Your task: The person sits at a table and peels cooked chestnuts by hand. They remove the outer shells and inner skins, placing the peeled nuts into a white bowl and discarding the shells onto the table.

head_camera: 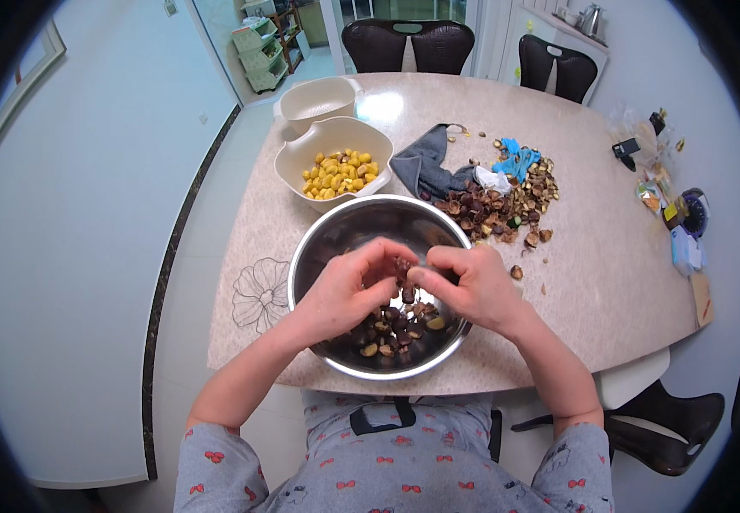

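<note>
My left hand (360, 285) and my right hand (472, 282) meet over a large stainless steel bowl (298, 282). Between their fingertips is a brown chestnut shell (407, 282), in pieces or partly peeled; the fingers hide part of it. Dark chestnuts, shell bits and a few yellowish pieces (435, 322) lie in the bottom of the steel bowl. Behind it, a cream plastic bowl (293, 157) holds many peeled yellow chestnuts (338, 173). A heap of brown shells (482, 211) is on the table just right of the steel bowl.
A cream colander (315, 99) stands behind the cream bowl. By the shells lie a grey cloth (431, 160), white tissue (493, 180) and blue gloves or crumpled blue material (517, 160). Jars, packets and a tissue pack (686, 250) line the right edge of the table (620, 256). Dark chairs (408, 48) surround it.
</note>
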